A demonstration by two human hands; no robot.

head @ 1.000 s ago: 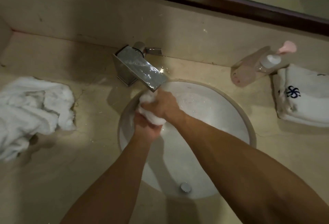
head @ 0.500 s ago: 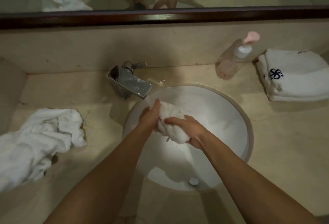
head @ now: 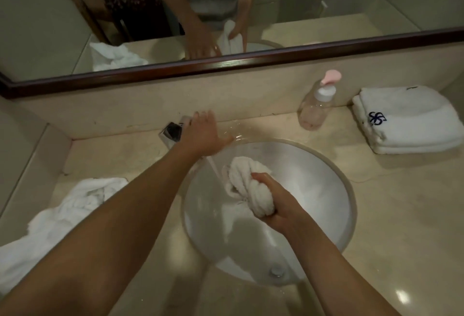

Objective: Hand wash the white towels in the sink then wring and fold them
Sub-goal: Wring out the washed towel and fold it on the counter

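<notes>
Wet towel (head: 247,186): bunched into a twisted wad, held over the sink (head: 334,180) bowl, just right of the water stream (head: 213,165) falling from the faucet (head: 173,133). Right hand (head: 278,204) grips the wad's near end, fingers curled tight round it. Left hand (head: 204,133) lies on top of the faucet, fingers straight and spread, holding nothing; whether it is touching the lever cannot be told.

Step in hand, as judged: rinsing under running water, or setting the flow. To do it well, the wad should go into the stream rather than beside it, be opened so water reaches the inner folds, then be squeezed over the bowl so runoff stays off the counter (head: 391,215).

Containers: sink bowl holds a shallow film of water at most; drain (head: 276,271) appears open. Pump bottle (head: 316,104) stands behind the sink, clear, with only a little pinkish liquid at the bottom.

Other towels: crumpled pile (head: 62,215) on the counter at left, probably unwashed; folded stack (head: 406,120) at right with a dark logo.
</notes>
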